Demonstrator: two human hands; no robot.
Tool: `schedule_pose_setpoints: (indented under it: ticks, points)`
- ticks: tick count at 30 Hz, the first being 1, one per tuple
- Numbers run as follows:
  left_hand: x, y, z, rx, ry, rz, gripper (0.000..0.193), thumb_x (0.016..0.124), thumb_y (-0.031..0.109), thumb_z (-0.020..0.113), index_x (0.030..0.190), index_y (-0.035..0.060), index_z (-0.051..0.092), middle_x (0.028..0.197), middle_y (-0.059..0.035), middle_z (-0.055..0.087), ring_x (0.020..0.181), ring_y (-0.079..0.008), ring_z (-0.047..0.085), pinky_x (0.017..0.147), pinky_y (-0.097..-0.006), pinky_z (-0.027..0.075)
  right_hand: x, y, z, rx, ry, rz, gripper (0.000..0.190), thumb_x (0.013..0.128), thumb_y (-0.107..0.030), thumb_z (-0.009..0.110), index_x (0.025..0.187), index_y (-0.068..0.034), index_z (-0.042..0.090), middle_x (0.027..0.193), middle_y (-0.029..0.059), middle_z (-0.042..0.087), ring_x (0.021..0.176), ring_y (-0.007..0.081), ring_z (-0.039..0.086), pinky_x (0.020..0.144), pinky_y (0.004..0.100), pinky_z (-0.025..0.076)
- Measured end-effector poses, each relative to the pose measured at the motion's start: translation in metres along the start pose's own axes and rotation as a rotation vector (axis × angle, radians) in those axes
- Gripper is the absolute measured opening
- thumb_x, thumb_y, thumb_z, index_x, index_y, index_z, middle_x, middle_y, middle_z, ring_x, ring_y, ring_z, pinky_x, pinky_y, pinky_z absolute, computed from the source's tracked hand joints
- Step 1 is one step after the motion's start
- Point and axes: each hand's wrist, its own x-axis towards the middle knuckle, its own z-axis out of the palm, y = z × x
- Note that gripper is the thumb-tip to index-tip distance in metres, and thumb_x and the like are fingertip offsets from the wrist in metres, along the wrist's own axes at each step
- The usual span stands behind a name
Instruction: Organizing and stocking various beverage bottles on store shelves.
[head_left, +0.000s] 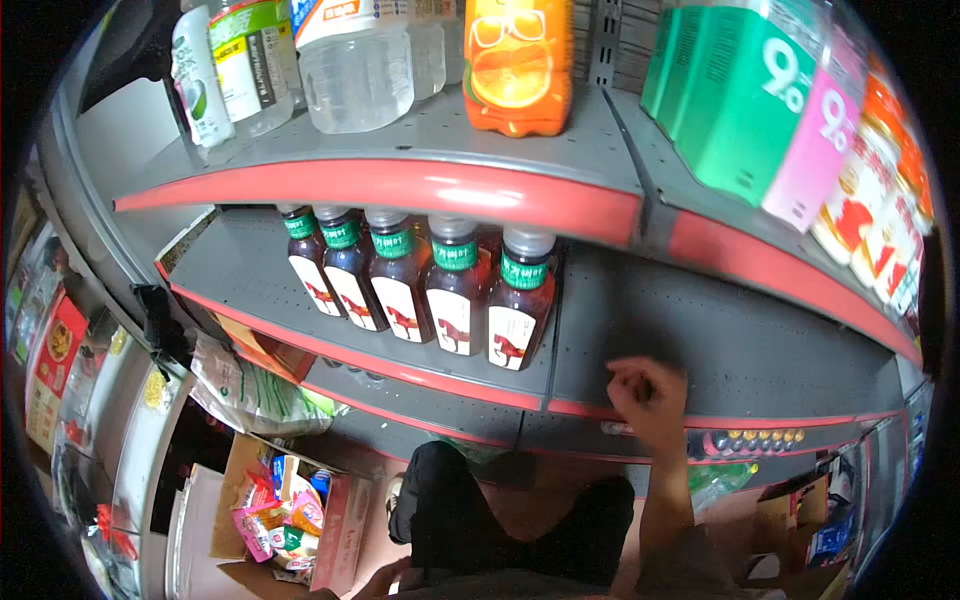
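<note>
My right hand (648, 396) is in front of the dark grey middle shelf (739, 352), near its red front edge. Its fingers are curled in, and nothing shows inside them. Left of it, several dark juice bottles (512, 326) stand upright in a slanting row. They have grey caps, green neck bands and white labels with a red horse. The nearest bottle is a short way from my hand, not touching it. Only a sliver of my left hand (384, 579) shows at the bottom edge beside my leg; its fingers are hidden.
Overhead, the upper shelf (420, 154) juts out with a red edge, holding an orange drink bottle (517, 67), large clear bottles (356, 79) and green cartons (739, 97). A cardboard box (232, 499) of packaged snacks sits on the floor at left. Small bottles (754, 441) line a lower shelf.
</note>
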Motion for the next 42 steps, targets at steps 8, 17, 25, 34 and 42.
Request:
schedule_pose_setpoints:
  ticks: [8,17,25,34,42]
  points:
    - [-0.042,0.216,-0.291,-0.631,0.722,0.201,0.02,0.081,0.007,0.073,0.098,-0.0009,0.064,0.085,-0.0139,0.066,0.076,-0.02,0.068,0.066,-0.0365,0.054,-0.001,0.007,-0.023,0.461,0.033,0.211,0.025,0.085,-0.001,0.071,0.11,-0.004,0.071,0.081,-0.0025,0.067,0.067,0.0031,0.056,0.056,0.0179,0.041]
    - [-0.01,0.285,-0.505,-0.39,1.488,0.713,0.028,0.078,0.004,0.076,0.102,0.0015,0.063,0.102,-0.0131,0.062,0.098,-0.0277,0.059,0.091,-0.0381,0.047,0.003,0.019,-0.012,0.428,0.075,0.126,0.022,0.091,0.0,0.066,0.113,0.0,0.067,0.084,0.0011,0.067,0.075,0.0066,0.062,0.056,0.0194,0.043]
    - [0.031,0.284,-0.645,-0.734,1.326,0.758,0.036,0.082,0.013,0.081,0.11,0.002,0.062,0.109,-0.0067,0.064,0.103,-0.0169,0.059,0.088,-0.0328,0.048,0.013,0.02,-0.008,0.396,0.092,0.115,0.018,0.095,-0.003,0.065,0.112,-0.001,0.067,0.087,0.0018,0.068,0.075,0.0076,0.062,0.057,0.0209,0.045]
    - [0.109,0.191,-0.708,-1.104,0.294,0.985,0.057,0.077,0.017,0.08,0.128,0.0043,0.059,0.116,-0.0057,0.068,0.108,-0.0183,0.062,0.098,-0.035,0.047,0.01,0.021,-0.015,0.459,0.093,0.167,0.014,0.094,-0.003,0.063,0.107,-0.001,0.069,0.086,0.0008,0.067,0.074,0.0074,0.062,0.058,0.0208,0.045]
    - [0.113,0.227,-0.7,-1.196,0.409,0.79,0.058,0.073,0.005,0.073,0.126,0.0025,0.05,0.1,-0.0092,0.066,0.089,-0.0206,0.066,0.083,-0.0367,0.055,0.013,0.023,-0.002,0.313,0.083,0.018,0.023,0.084,0.001,0.072,0.107,-0.002,0.07,0.09,0.0015,0.066,0.077,0.0085,0.06,0.065,0.0209,0.045]
